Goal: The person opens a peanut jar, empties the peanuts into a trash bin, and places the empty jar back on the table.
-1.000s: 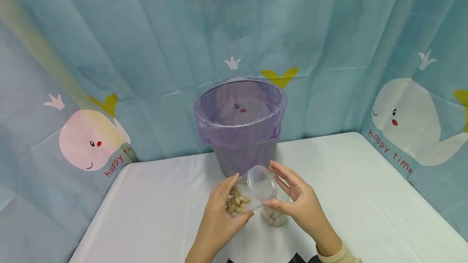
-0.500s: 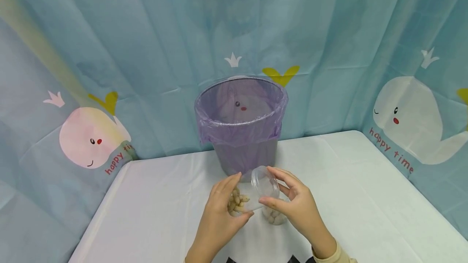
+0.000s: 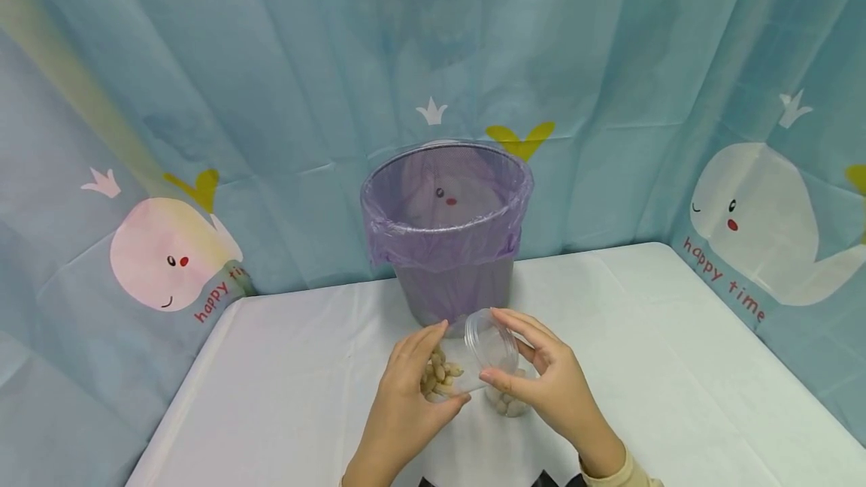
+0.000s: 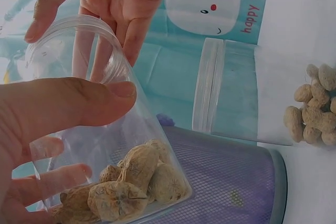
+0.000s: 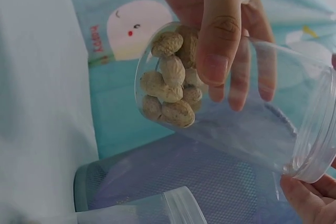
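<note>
My left hand (image 3: 404, 404) grips a clear plastic jar (image 3: 468, 363) around its body, tilted so its mouth end points up and to the right. Peanuts in their shells (image 5: 170, 85) lie gathered at its bottom. Over the jar's end sits a clear lid (image 3: 492, 340), and my right hand (image 3: 558, 378) holds it by the edge, thumb on the near side and fingers on the far side. Below and behind the right hand, a second clear lidded jar (image 4: 239, 93) of peanuts stands upright on the table, partly hidden in the head view.
Behind the hands a mesh waste bin (image 3: 453, 291) with a purple bag liner stands on the white-covered table (image 3: 291, 389). A blue curtain (image 3: 304, 134) printed with whales hangs around the back and sides.
My right hand has moved slightly left and closed from a looser spread onto the lid's edge. The left hand and its jar have stayed nearly still.
</note>
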Motion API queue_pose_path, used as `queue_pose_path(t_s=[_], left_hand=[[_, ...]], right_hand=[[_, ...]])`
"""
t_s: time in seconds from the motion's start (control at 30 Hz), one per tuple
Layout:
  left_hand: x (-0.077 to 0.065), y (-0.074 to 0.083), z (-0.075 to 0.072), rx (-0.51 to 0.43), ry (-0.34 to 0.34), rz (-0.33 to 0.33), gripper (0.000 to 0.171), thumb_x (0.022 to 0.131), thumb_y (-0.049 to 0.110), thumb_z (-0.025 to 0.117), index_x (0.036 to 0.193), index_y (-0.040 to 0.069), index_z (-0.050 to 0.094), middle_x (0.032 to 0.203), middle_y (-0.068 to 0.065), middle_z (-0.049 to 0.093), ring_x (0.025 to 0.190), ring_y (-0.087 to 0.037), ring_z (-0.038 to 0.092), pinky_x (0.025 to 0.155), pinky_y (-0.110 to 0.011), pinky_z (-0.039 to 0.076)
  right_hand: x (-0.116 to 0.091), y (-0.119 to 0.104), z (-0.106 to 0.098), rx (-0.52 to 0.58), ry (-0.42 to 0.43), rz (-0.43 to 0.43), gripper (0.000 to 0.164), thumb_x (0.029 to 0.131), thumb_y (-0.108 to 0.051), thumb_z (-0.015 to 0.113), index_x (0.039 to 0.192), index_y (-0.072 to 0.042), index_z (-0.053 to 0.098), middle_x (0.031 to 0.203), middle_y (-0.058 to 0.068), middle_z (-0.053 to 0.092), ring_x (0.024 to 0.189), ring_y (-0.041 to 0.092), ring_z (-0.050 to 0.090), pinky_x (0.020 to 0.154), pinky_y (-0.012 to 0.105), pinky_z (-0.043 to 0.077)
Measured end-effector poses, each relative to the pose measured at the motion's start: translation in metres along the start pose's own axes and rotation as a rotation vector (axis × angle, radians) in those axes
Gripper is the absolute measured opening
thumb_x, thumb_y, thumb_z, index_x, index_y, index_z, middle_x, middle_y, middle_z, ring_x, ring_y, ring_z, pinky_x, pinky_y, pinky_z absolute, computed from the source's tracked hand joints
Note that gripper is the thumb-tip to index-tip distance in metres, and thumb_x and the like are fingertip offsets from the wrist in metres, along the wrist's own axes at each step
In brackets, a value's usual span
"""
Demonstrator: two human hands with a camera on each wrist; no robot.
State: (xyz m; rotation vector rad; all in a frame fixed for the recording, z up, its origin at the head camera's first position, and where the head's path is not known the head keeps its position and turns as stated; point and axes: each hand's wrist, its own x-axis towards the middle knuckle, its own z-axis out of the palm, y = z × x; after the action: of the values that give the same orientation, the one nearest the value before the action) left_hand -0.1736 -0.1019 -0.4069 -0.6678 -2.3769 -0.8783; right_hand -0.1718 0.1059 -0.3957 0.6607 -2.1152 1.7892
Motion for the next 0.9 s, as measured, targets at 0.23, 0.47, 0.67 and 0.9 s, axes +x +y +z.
queue_pose_path(t_s=[0.23, 0.47, 0.67, 0.9], left_hand=[[-0.0012, 0.0007, -0.0010, -0.073, -0.024, -0.031, 0.100, 0.057, 0.010, 0.097, 0.144, 0.016, 0.050, 0.132, -0.004, 0.060, 0.120, -0.021, 0.056, 0.092, -0.038, 0.060], [-0.0024, 0.0003, -0.0007, -0.072, -0.014, -0.022, 0.099, 0.057, 0.012, 0.097, 0.144, 0.017, 0.050, 0.135, -0.004, 0.060, 0.124, -0.024, 0.056, 0.095, -0.041, 0.059], [-0.0020, 0.0007, -0.0005, -0.056, -0.008, -0.007, 0.099, 0.057, 0.012, 0.097, 0.144, 0.016, 0.050, 0.136, -0.004, 0.059, 0.123, -0.024, 0.056, 0.094, -0.041, 0.060], [-0.0016, 0.0009, 0.0000, -0.028, -0.012, -0.011, 0.099, 0.057, 0.014, 0.097, 0.144, 0.017, 0.050, 0.137, -0.004, 0.059, 0.125, -0.024, 0.055, 0.099, -0.043, 0.057]], right_hand=[[0.0005, 0.0001, -0.0030, -0.005, -0.040, -0.101, 0.067, 0.080, 0.004, 0.078, 0.141, -0.006, 0.054, 0.143, 0.022, 0.051, 0.134, -0.002, 0.047, 0.107, 0.012, 0.043], [0.0018, 0.0005, -0.0043, 0.007, -0.060, -0.134, 0.070, 0.079, 0.006, 0.078, 0.143, -0.006, 0.051, 0.146, 0.021, 0.049, 0.136, 0.000, 0.045, 0.108, 0.012, 0.042], [0.0008, -0.0006, -0.0023, -0.046, -0.021, -0.068, 0.083, 0.074, 0.001, 0.083, 0.147, -0.015, 0.047, 0.153, 0.010, 0.043, 0.136, -0.001, 0.042, 0.107, 0.035, 0.050], [-0.0007, -0.0031, 0.0024, -0.073, 0.043, 0.048, 0.076, 0.076, -0.007, 0.085, 0.144, -0.014, 0.051, 0.145, 0.006, 0.051, 0.129, -0.003, 0.046, 0.106, 0.037, 0.052]])
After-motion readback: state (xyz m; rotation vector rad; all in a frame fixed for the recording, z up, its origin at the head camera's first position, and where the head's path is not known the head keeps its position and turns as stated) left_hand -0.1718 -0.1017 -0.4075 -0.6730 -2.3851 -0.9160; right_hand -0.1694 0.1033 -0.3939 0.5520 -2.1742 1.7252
